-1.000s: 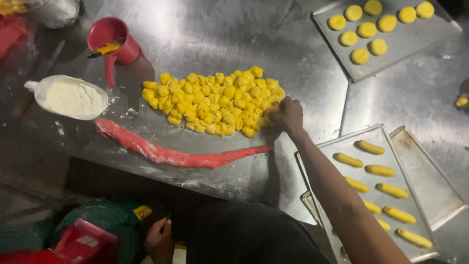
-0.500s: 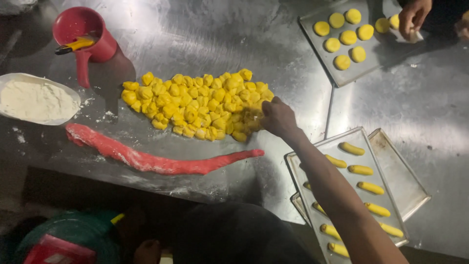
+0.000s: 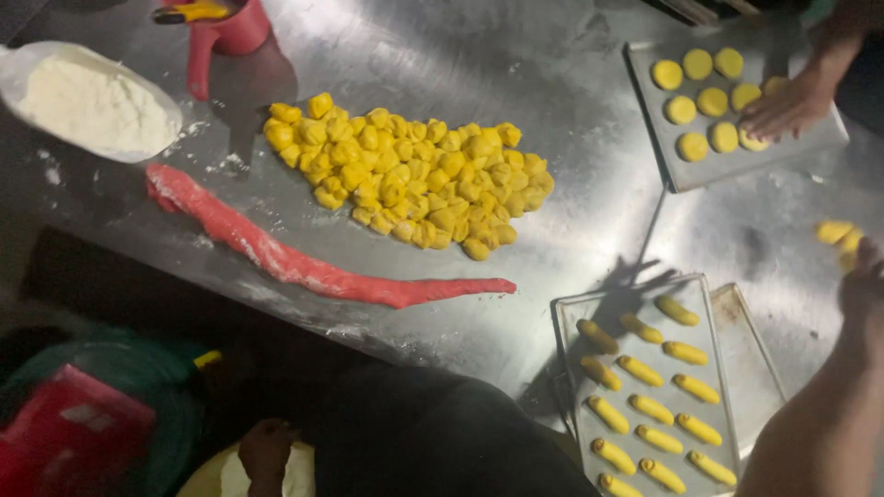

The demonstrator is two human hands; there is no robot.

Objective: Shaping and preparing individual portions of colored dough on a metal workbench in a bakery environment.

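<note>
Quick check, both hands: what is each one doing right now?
Left hand: low by the body, off the table, grip cannot be told.
Right hand: at the right edge beside blurred yellow dough pieces; grip cannot be told.

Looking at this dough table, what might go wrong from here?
The long red dough rope lies close to the table's near edge, so a nudge might send it off. The right hand is by a few loose yellow pieces at the picture's edge, blurred; they may stray from the yellow dough pile. The tray of yellow logs seems to overhang the edge and overlap another tray, so it may tip if bumped.
</note>
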